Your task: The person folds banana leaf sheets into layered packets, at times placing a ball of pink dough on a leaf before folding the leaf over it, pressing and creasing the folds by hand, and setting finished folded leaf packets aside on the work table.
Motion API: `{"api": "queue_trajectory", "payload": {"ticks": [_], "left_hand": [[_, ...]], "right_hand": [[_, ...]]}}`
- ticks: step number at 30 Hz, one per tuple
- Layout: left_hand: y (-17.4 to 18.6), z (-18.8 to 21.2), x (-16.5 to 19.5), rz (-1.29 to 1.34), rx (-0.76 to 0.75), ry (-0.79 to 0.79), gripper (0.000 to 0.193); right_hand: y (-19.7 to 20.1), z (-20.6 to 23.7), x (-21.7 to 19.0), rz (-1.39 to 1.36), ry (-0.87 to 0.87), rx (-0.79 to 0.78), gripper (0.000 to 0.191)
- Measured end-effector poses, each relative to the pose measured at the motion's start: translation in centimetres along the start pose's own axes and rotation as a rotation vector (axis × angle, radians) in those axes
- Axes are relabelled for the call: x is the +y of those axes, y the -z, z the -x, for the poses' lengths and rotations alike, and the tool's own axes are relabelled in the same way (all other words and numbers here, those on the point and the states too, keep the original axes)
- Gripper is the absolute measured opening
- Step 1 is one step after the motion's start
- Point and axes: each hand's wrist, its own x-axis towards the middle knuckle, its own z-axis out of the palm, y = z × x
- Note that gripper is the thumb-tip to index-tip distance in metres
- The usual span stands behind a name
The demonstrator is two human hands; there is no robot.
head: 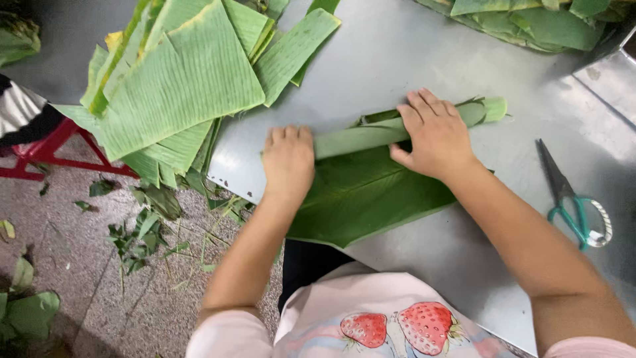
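A: Station notes. Where are the hands?

B: Both are on one banana leaf (371, 192) lying on the metal table (411, 46). The far edge of the leaf is rolled into a long tube (358, 138) running left to right; the unrolled part spreads dark green toward the person and hangs slightly past the table's near edge.

A: Left hand?

B: The left hand (288, 159) sits at the left end of the roll, fingers curled over it, knuckles up, pressing down rather than lifting.

A: Right?

B: The right hand (434, 136) lies flat across the roll nearer its right end, fingers spread and extended over the top, thumb tucked on the near side against the flat leaf. Not a closed grasp; palm down on the tube.

A: Surroundings?

B: A stack of cut leaf pieces (179, 79) lies at the table's left corner, overhanging the edge. More leaves (530, 23) sit at the far right. Scissors with teal handles (571, 199) lie on the table, well apart from the right hand, blades closed. Leaf scraps (139, 232) litter the floor, near a red frame (59, 156).
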Motion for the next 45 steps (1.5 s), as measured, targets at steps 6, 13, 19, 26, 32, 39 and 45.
{"api": "queue_trajectory", "payload": {"ticks": [6,13,19,26,32,39,45], "left_hand": [[3.9,3.0,1.3,0.248,0.045,0.253,0.046],[4.1,5.6,3.2,0.881,0.443,0.269,0.033],[1.3,6.7,8.5,1.628,0.715,0.399,0.025],[0.8,6.4,7.8,1.223,0.747,-0.086,0.038],[3.6,3.2,9.3,1.283,0.179,0.174,0.095],[3.8,2.6,9.1,1.769,-0.272,0.184,0.086],[2.4,3.1,9.0,2.147,-0.365,0.208,0.062]], "right_hand": [[1.0,1.4,0.2,0.052,-0.006,0.062,0.063],[3.0,5.1,-7.1,-0.458,-0.456,0.534,0.049],[4.9,5.4,-9.0,-1.009,-0.529,0.458,0.057],[10.3,5.9,-3.8,-1.806,-0.384,0.019,0.094],[7.5,9.0,-3.0,-1.670,-0.595,0.249,0.061],[4.6,12.1,-1.3,-1.860,-0.680,0.292,0.058],[2.6,11.1,-2.7,-2.005,-0.702,0.328,0.080]]}}
